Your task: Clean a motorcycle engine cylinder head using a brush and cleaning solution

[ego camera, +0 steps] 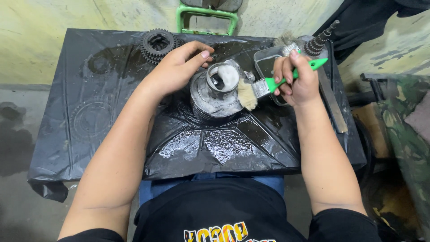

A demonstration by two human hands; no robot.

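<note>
We see a table [112,130] covered in wet, oily black plastic sheeting, viewed from above by the head camera. At its middle stands a round metal engine part [216,94], a stepped silvery cylinder with an open bore on top and some white foam or cleaner on its upper rim. The left hand [177,67] rests on the far left side of this part; its fingers [201,54] are spread slightly and curl over the rim, touching the metal rather than closing round it. The right hand [299,80] holds a paintbrush [264,86] with a green handle; the fingers are wrapped tight about the handle near its middle, the handle's end sticking out past the thumb side. The pale bristles point left and touch the right flank of the engine part. Just behind the right hand lies a shallow clear tray [264,60] containing dark liquid, with a second, greyish brush [286,42] lying at its far edge. Beside that, at the table's far right corner, we note a dark geared shaft [319,41] tilted upward. A flat metal bar [333,107] lies along the right edge of the table. At the far left a stack of dark gears [157,44] sits well apart from the hands. Beyond the table, a green metal frame [207,13] stands against the wall.
</note>
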